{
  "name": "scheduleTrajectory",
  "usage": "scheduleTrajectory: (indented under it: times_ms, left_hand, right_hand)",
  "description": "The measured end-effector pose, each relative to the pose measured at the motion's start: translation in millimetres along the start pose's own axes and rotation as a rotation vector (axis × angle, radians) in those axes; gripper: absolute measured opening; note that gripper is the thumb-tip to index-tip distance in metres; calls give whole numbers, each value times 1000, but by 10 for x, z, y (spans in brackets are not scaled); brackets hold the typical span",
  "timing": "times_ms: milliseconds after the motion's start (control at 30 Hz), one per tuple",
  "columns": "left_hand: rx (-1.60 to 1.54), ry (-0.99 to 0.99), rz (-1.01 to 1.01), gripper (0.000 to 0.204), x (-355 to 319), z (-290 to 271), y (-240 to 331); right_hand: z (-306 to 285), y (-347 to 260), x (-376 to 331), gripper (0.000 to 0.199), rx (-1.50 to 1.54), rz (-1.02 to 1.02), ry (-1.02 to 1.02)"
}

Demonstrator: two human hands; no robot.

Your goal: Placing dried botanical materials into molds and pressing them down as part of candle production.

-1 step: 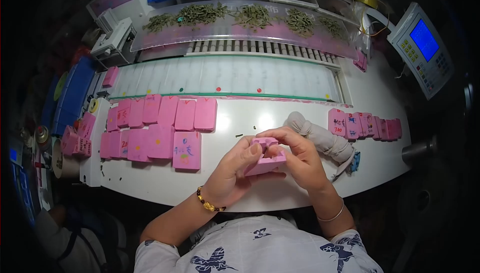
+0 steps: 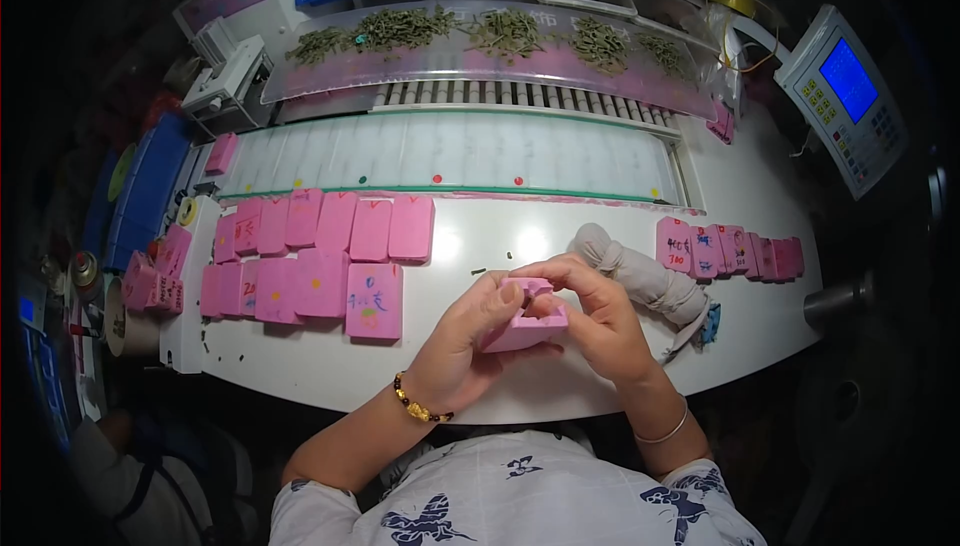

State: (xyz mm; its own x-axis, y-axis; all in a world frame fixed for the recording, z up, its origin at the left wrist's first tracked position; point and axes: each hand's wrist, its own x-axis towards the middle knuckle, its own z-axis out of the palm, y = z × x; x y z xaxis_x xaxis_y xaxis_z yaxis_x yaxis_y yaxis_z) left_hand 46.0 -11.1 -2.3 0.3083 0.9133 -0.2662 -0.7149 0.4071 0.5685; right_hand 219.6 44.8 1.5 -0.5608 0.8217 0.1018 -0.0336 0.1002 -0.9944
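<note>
Above the near part of the white table (image 2: pixel 490 401), both my hands hold one pink rubber-looking mould (image 2: pixel 519 334). It is parted at the top, and a notched gap shows between its halves. My left hand (image 2: pixel 458 338) wraps its left side, thumb on the upper half. From the right, the fingers of my right hand (image 2: pixel 603 328) bend over the far edge and the thumb presses at the gap. Whether anything lies inside the gap is hidden. Just right of my right hand lies a grey cloth-wrapped roll (image 2: pixel 640 271).
Two rows of pink blocks (image 2: pixel 373 301) stand at left, and a shorter row of pink blocks (image 2: pixel 676 248) at right. Behind are a white panel strip (image 2: pixel 400 154), metal rollers (image 2: pixel 520 98) and a clear tray (image 2: pixel 330 76) bearing small green pieces. A keypad display (image 2: pixel 850 96) stands far right.
The pink mould has shifted very slightly left in my hands. Everything else stays in place.
</note>
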Motion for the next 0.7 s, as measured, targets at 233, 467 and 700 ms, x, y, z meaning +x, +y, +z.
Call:
scheduleTrajectory:
  times_ms: [233, 467, 700]
  left_hand:
    - [-109, 122, 26, 32, 142, 13, 125]
    - [-119, 83, -15, 40, 195, -162, 152]
    - [-127, 215, 60, 29, 248, -94, 73]
  right_hand:
    - [193, -3, -39, 109, -409, -103, -135]
    - [263, -112, -70, 104, -517, -288, 150]
    - [355, -50, -35, 78, -482, -431, 224]
